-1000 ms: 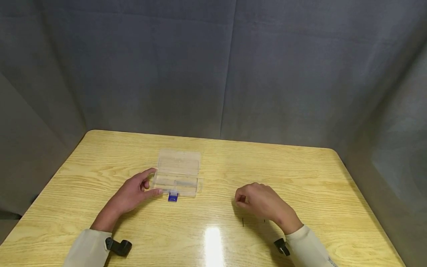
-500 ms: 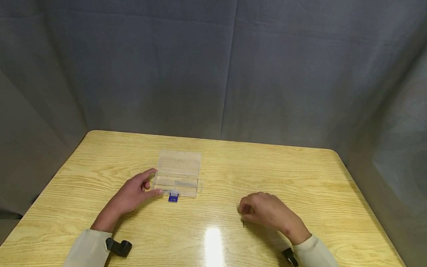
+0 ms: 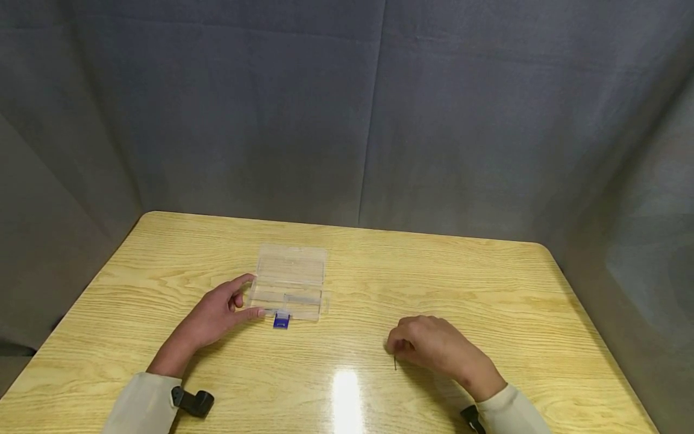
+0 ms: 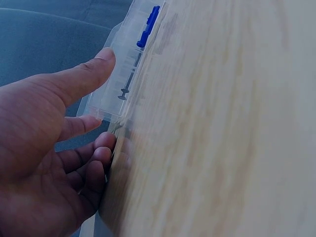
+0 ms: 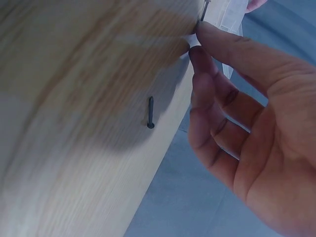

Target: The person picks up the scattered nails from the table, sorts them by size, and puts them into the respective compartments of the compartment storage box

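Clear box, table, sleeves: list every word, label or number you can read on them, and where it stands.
None readable in any view.
Clear box: no print shows; its blue latch is plain.
Table: bare wood grain.
Screw: no marking.
Black wrist mount: too small to tell.

Clear plastic box (image 3: 290, 281) with blue latch, lid open, left of centre, small dark screw (image 5: 150, 113) lying flat lower right
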{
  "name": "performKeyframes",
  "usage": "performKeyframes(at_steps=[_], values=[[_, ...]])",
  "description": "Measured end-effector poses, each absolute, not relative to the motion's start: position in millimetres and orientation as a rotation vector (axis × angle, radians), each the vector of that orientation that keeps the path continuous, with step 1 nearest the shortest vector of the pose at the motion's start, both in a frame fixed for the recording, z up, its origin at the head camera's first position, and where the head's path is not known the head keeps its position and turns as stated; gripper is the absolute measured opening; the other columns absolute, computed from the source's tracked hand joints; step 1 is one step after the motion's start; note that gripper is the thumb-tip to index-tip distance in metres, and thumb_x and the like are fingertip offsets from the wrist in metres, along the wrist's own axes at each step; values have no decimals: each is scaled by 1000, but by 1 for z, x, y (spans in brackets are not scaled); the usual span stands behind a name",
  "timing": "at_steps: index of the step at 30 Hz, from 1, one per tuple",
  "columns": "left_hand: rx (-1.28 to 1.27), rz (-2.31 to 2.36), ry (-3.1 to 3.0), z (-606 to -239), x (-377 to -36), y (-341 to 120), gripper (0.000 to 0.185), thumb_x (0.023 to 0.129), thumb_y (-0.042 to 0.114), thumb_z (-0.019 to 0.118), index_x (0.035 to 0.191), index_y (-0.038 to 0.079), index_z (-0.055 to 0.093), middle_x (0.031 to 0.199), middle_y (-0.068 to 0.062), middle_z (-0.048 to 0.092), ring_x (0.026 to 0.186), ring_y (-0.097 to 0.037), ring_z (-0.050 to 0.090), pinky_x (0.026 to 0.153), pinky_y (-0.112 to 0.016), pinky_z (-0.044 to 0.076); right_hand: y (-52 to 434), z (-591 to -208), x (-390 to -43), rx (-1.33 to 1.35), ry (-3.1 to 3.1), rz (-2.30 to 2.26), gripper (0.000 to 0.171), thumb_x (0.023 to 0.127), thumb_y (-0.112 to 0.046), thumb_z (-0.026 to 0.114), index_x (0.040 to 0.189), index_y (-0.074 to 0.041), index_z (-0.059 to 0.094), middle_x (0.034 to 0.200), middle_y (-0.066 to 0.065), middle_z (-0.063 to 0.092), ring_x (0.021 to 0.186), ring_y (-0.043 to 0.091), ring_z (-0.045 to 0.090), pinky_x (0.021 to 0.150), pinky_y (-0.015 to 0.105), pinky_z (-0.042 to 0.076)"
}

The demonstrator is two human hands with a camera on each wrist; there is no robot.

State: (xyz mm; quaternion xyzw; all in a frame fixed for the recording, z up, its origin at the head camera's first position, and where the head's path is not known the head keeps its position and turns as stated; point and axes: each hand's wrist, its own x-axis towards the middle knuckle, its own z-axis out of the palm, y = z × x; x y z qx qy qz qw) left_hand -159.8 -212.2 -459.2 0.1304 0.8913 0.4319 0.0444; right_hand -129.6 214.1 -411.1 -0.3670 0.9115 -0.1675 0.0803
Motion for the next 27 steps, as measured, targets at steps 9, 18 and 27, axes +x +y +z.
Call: performKeyframes(at_steps=[9, 18, 27], values=[[391, 1313, 2725, -459, -160, -212, 75, 95, 34, 78, 150, -4, 44, 90, -7, 46, 68, -16, 37, 68, -33, 36, 214, -412, -128, -1121, 2704, -501, 25, 88, -10, 83, 80, -30, 70, 86, -21, 60, 73, -1, 52, 64, 24, 47], [394, 1326, 2721, -457, -158, -209, 75, 95, 34, 77, 151, -4, 44, 90, -6, 45, 67, -16, 36, 68, -33, 35, 213, -412, -127, -1148, 2688, -508, 23, 87, -12, 85, 83, -30, 72, 86, -21, 60, 73, -3, 51, 64, 24, 48], [385, 1321, 2716, -459, -161, -213, 75, 95, 34, 77, 151, -4, 44, 90, -8, 45, 67, -16, 36, 69, -33, 36, 209, -411, -127, -1138, 2693, -440, 33, 89, -9, 81, 73, -30, 61, 75, -21, 51, 66, -1, 43, 65, 28, 43]])
